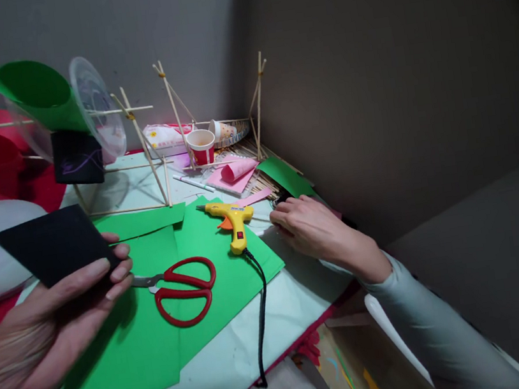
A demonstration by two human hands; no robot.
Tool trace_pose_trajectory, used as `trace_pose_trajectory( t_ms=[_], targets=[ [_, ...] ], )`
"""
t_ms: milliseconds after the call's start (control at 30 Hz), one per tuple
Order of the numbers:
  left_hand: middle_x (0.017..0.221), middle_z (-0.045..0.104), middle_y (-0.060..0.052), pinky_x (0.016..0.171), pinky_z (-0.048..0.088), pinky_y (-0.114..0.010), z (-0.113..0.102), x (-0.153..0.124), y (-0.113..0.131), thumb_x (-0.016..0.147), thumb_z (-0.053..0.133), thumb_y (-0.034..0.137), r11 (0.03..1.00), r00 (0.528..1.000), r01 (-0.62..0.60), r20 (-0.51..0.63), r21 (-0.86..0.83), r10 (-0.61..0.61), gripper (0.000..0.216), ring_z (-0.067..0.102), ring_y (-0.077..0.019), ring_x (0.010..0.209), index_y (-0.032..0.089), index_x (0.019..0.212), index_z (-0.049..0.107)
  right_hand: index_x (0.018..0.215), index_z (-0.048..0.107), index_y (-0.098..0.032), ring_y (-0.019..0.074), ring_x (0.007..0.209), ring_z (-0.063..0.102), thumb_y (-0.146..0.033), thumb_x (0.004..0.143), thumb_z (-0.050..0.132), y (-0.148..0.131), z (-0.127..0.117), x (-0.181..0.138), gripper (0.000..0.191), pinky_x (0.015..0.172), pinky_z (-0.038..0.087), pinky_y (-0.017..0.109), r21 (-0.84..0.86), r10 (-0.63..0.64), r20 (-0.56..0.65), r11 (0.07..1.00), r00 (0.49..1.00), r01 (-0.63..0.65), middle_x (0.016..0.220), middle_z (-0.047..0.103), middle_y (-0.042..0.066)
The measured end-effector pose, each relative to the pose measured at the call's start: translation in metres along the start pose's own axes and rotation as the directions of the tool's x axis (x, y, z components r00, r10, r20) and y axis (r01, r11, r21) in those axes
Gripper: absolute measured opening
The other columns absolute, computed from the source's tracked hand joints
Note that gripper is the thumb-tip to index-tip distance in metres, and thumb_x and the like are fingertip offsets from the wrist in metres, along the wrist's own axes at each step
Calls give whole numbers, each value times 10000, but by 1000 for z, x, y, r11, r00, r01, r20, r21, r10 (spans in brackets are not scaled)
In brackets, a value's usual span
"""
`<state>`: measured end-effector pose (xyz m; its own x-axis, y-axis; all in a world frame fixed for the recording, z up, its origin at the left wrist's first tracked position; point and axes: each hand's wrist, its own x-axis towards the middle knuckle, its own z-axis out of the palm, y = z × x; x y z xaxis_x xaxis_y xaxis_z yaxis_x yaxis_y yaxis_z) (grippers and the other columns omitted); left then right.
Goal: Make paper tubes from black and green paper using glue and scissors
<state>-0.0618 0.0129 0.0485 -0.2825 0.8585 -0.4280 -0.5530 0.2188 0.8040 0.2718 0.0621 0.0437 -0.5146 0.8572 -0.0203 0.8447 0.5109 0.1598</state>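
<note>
A square of black paper (57,245) is pinched between the thumb and fingers of my left hand (59,319), raised at the left. My right hand (310,226) reaches to the table's right side, its fingers drawn together near the end of a thin pale stick. Whatever they grip is hidden from me. Between the hands a yellow glue gun (232,217) lies on green paper (225,276), its black cord running toward the front edge. Red-handled scissors (186,292) rest just right of my left hand, blades partly covered by it.
Frames of wooden sticks (144,146) stand at the back. A green paper cylinder (40,96) with clear plastic discs sits on the left frame. Beyond are a paper cup (202,148), pink paper (232,176) and a pile of sticks (263,187). A wall (373,107) closes the right side.
</note>
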Motion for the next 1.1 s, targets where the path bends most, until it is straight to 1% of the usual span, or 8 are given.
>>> trace_pose_trajectory(
  t_ms=[167, 300, 433, 533, 600, 900, 1000, 1100],
  targets=[
    [890, 759, -103, 624, 657, -226, -7, 2, 1, 753, 527, -184, 1000, 994, 4, 112, -8, -3, 456, 736, -172, 725, 64, 1091, 709, 807, 646, -179, 288, 857, 576, -126, 963, 535, 24, -31, -33, 199, 787, 344, 421, -55, 112, -97, 991, 989, -118, 846, 688, 111],
    [900, 765, -124, 646, 665, -233, -1, -5, -1, 748, 619, -165, 999, 994, 20, 112, -32, -16, 394, 740, -180, 726, 56, 1050, 742, 913, 675, -215, 226, 774, 575, -266, 983, 588, 25, -57, -51, 122, 720, 389, 369, 412, 154, -317, 911, 936, -10, 848, 674, 50],
    [796, 732, -130, 527, 618, -233, 7, -12, -4, 759, 648, -127, 996, 991, 7, 130, -91, 5, 251, 686, -168, 623, 35, 919, 755, 1199, 667, -316, 150, 785, 615, -319, 1002, 633, -20, -49, -17, 200, 710, 456, 278, 925, 174, -279, 314, 944, 216, 885, 655, -20],
    [776, 715, -121, 535, 595, -239, 6, -11, -6, 720, 757, -66, 985, 961, 34, 278, -167, 14, 196, 649, -150, 599, 29, 890, 766, 1060, 756, -303, 122, 737, 563, -339, 979, 669, -64, -34, 24, 124, 667, 447, 245, 961, 110, -243, -112, 964, 254, 816, 600, -22],
    [776, 714, -118, 507, 567, -241, 2, -8, -7, 658, 867, 6, 983, 957, 15, 287, -185, 39, 233, 639, -157, 594, 32, 868, 767, 1017, 757, -298, 110, 732, 543, -322, 936, 725, -89, -32, 45, 90, 645, 433, 222, 928, 106, -278, -227, 955, 295, 808, 587, -30],
    [780, 702, -119, 486, 489, -264, 1, -12, -7, 615, 971, 447, 976, 943, 49, 331, -214, 25, 528, 622, -186, 590, 61, 911, 766, 1001, 737, -266, 146, 699, 551, -197, 1005, 627, -116, -32, 53, 130, 669, 466, 297, 689, 201, -725, 238, 659, 685, 801, 676, -7],
    [801, 709, -147, 488, 491, -285, 3, -13, -6, 732, 882, 474, 967, 935, 83, 355, -240, 7, 486, 641, -221, 607, 60, 961, 775, 1152, 766, -286, 172, 794, 606, -264, 1022, 636, -111, -19, 58, 185, 714, 508, 322, 654, 196, -757, 244, 624, 716, 885, 711, 20],
    [816, 718, -164, 501, 515, -303, 4, -13, -8, 815, 808, 429, 966, 932, 95, 363, -243, 0, 409, 660, -242, 634, 52, 972, 783, 1163, 772, -307, 188, 905, 677, -305, 1038, 616, -109, -14, 63, 201, 711, 588, 316, 694, 247, -710, 86, 660, 715, 1021, 711, 42]
  ],
)
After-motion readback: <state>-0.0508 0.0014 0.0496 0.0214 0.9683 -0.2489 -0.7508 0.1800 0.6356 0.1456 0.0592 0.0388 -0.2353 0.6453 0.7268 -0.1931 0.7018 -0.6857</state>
